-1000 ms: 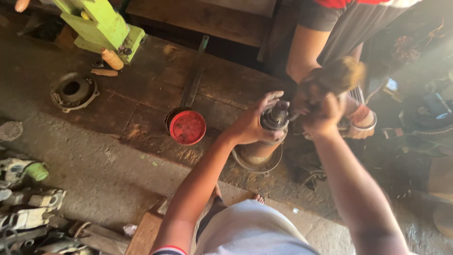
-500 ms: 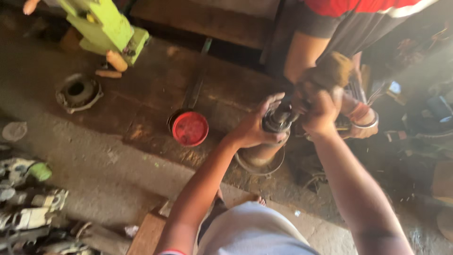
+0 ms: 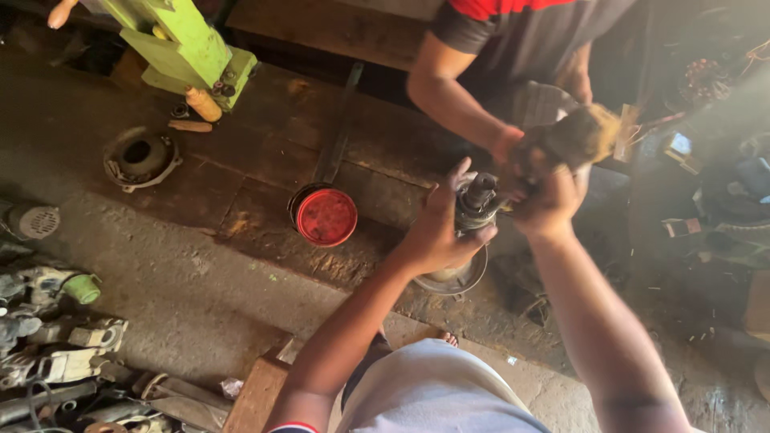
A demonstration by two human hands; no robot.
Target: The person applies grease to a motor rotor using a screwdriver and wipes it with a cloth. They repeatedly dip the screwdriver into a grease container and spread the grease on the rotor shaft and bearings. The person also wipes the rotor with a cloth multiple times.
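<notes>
a greasy shaft (image 3: pixel 479 192) is clasped by the left hand (image 3: pixel 437 232), a rag (image 3: pixel 573 140) by the right hand (image 3: pixel 549 200); slippage is risked.

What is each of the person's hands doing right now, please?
Left hand: closed around the upright metal motor part.
Right hand: closed on a worn brush at the part's top.

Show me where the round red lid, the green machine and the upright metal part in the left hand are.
round red lid (image 3: pixel 326 216), head view, middle of its top.
green machine (image 3: pixel 186 44), head view, its sloping face.
upright metal part (image 3: pixel 478 195), head view, its dark upper shaft.
</notes>
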